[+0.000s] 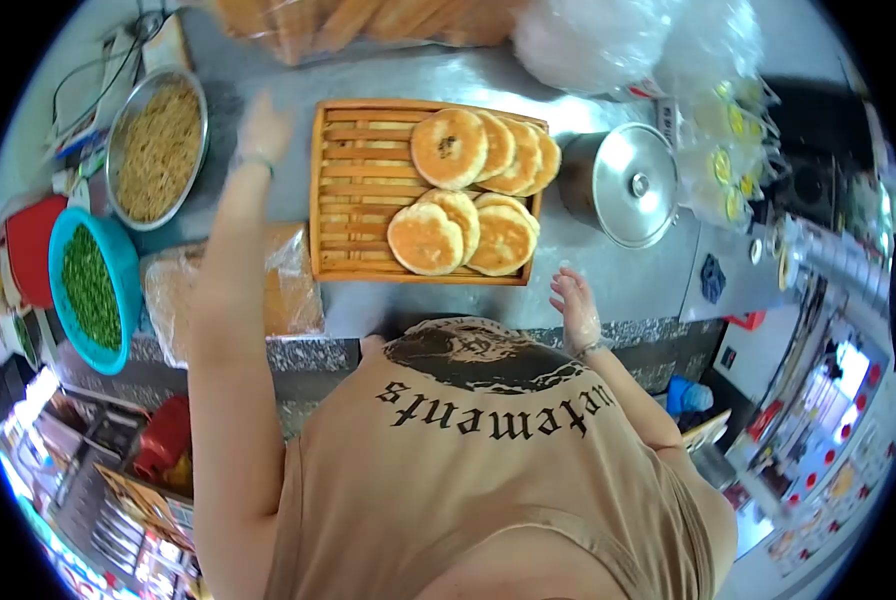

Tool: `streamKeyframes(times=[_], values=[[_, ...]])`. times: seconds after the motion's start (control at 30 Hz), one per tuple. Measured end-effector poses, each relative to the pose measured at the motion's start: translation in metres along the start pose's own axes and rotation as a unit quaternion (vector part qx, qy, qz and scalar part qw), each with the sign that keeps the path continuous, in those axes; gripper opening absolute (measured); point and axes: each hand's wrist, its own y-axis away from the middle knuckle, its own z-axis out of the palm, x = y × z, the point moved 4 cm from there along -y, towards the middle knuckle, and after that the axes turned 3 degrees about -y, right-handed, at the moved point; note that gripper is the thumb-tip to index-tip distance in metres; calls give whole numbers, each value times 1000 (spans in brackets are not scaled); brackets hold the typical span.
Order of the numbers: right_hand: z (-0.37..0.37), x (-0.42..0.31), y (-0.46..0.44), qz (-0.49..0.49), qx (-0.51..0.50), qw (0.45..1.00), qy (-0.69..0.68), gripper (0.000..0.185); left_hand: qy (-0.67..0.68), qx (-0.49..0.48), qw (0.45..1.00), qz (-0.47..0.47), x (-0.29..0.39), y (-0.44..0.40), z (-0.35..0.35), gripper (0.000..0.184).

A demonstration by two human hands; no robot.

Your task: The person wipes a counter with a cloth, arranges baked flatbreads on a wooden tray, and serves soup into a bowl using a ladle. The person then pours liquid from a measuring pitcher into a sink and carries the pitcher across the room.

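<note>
My left hand (265,130) is blurred above the steel counter, between a metal bowl of shredded food (158,150) and a wooden slatted tray (318,190); its fingers are smeared, and whether it holds anything is unclear. Near the counter's front edge, my right hand (576,305) has loosely curled fingers apart, with nothing visible in them. Several round browned flatbreads (448,148) overlap in two groups on the tray's right part. Just right of the tray stands a lidded steel pot (636,188).
A teal basin of chopped greens (128,290) and a plastic-wrapped package (293,280) lie at left. Bagged bread (358,22) and clear plastic bags (593,45) line the back. Bags with yellow pieces (725,165) hang or stand at right.
</note>
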Motion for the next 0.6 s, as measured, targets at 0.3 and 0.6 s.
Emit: streamKeyframes(times=[0.3,0.6], values=[[-85,1,-81,34,280,887,-365,52,66,-100,990,-79,12,101,77,34],[-85,-11,-123,-8,232,927,-295,28,104,-54,993,-4,-28,102,123,40]])
